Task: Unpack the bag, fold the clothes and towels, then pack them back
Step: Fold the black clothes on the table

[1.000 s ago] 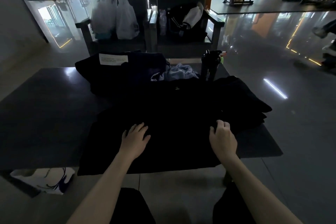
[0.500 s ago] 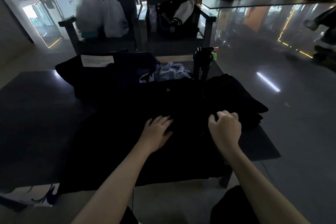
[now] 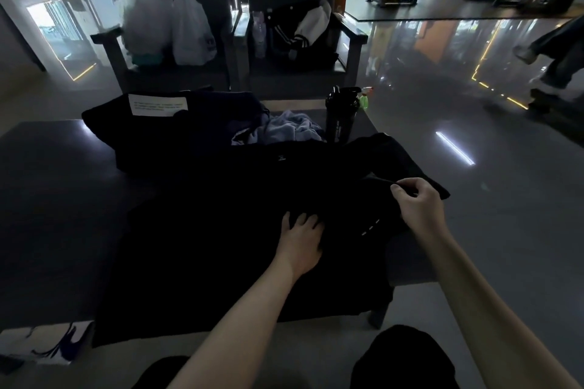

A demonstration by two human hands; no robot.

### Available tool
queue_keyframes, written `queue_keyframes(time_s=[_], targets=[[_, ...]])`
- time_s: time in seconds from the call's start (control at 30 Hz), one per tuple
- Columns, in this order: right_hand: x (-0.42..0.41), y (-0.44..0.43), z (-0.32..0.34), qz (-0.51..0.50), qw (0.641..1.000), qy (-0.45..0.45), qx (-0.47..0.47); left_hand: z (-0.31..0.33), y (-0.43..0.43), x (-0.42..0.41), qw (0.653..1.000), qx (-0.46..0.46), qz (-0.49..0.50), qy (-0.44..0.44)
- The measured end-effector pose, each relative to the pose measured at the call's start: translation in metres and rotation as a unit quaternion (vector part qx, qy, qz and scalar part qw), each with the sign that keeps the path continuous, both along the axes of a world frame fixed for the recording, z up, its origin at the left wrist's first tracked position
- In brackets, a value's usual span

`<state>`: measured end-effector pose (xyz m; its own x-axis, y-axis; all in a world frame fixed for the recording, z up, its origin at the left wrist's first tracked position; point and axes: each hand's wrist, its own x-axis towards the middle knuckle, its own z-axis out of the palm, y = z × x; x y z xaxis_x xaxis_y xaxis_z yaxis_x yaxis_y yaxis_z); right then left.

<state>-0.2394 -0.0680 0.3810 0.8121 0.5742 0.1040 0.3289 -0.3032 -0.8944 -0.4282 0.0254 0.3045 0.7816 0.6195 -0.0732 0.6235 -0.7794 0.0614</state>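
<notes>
- While the left hand [image 3: 300, 241] lies flat, palm down, fingers straight and a bit spread on the black garment [image 3: 215, 256], the right hand [image 3: 418, 208] has thumb and fingers curled, pinching a raised edge of that same fabric near the table's right edge.
- That garment is spread over the near half of the dark low table [image 3: 57, 186], with its bottom hanging over the near edge. It's way too dark to say what kind of clothing it is, but there's a short white dashed marking just right of the left hand.
- The black bag [image 3: 189, 133] sits along the far edge with a white label [image 3: 158, 104] on top, touching the garment's far end.
- A crumpled grey-blue towel [image 3: 284, 129] is bunched at the bag's right end; can't tell if it's inside or just beside it.
- A black shaker bottle [image 3: 341, 118] stands upright near the far right corner, just right of the towel, with a small green spray bottle [image 3: 365, 100] right behind it.
- Past the far edge are two armchairs: the left armchair [image 3: 110, 50] holds white plastic bags [image 3: 170, 28], and the right armchair [image 3: 354, 41] holds a striped bag [image 3: 290, 38] and a clear water bottle [image 3: 259, 35].
- A paper bag [image 3: 44, 346] sits on the floor by the near left corner.
</notes>
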Motion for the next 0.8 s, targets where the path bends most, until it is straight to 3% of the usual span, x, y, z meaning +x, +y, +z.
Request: queue_keyframes(time_s=[0.13,0.3,0.47,0.57,0.73,0.8], targets=[[0.009,-0.005,-0.005,0.037,0.998,0.042,0.0,0.011,-0.001,0.012,0.982,-0.113,0.029,-0.146],[0.011,-0.005,0.0,0.043,0.996,0.069,0.036,0.021,-0.026,0.046,0.967,-0.156,0.046,-0.194],[0.014,-0.012,0.015,0.124,0.981,0.133,0.071,0.023,-0.041,0.064,0.951,-0.047,0.11,-0.284],[0.023,-0.024,0.021,0.178,0.982,0.068,0.014,0.034,-0.029,0.06,0.92,-0.105,0.137,-0.351],[0.024,-0.03,0.017,0.229,0.969,-0.047,-0.084,0.082,0.015,0.055,0.823,-0.223,0.164,-0.496],[0.017,-0.025,0.011,0.23,0.966,-0.074,-0.091,0.104,0.029,0.054,0.812,-0.223,0.132,-0.522]])
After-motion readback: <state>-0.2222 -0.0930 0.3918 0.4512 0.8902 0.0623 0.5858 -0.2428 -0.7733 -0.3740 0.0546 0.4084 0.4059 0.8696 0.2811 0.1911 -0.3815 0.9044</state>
